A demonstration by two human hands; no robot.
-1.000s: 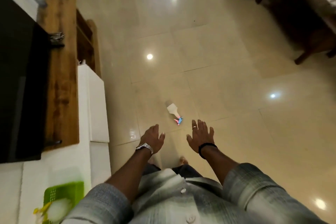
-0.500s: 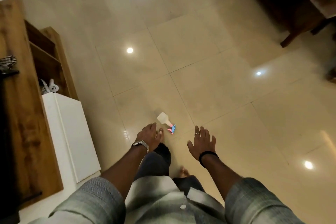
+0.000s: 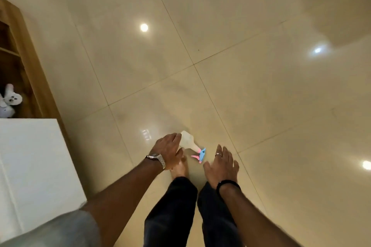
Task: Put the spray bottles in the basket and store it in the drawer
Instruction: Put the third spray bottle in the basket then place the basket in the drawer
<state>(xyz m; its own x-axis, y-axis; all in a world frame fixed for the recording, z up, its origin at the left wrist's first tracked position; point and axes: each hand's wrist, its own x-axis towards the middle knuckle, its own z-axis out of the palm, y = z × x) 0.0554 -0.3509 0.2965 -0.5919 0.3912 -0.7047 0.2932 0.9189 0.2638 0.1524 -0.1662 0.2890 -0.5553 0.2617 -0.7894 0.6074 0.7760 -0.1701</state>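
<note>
Head view, looking steeply down: a spray bottle [image 3: 188,142] lay on its side on the glossy cream tiled floor [image 3: 241,86], its whitish translucent body pointing up-left in frame and its blue and pink trigger head [image 3: 200,154] pointing down-right. Whether it held any liquid could not be told. The left hand [image 3: 167,151] was extended palm down, fingers loosely spread and open, its fingertips overlapping the bottle's body in frame; it had hold of nothing, and actual contact with the bottle could not be confirmed. A metal watch [image 3: 157,159] sat on that wrist. The right hand [image 3: 221,163] was also palm down and open, fingers slightly apart, empty, just right of the trigger head and apart from it; a ring showed on one finger and a dark band [image 3: 227,184] circled the wrist. A bare foot [image 3: 179,167] stood directly below the bottle, partly hidden by the left hand, with dark trouser legs [image 3: 172,212] beneath. At the left edge stood a wooden shelf unit [image 3: 30,62]; one open compartment held a small white plush toy [image 3: 9,102], resting low in it. Below that, a white cabinet top [image 3: 34,166] filled the lower-left corner, bare in the visible part. Several bright ceiling-light reflections dotted the tiles. A grey sleeve [image 3: 60,230] showed bottom left.
</note>
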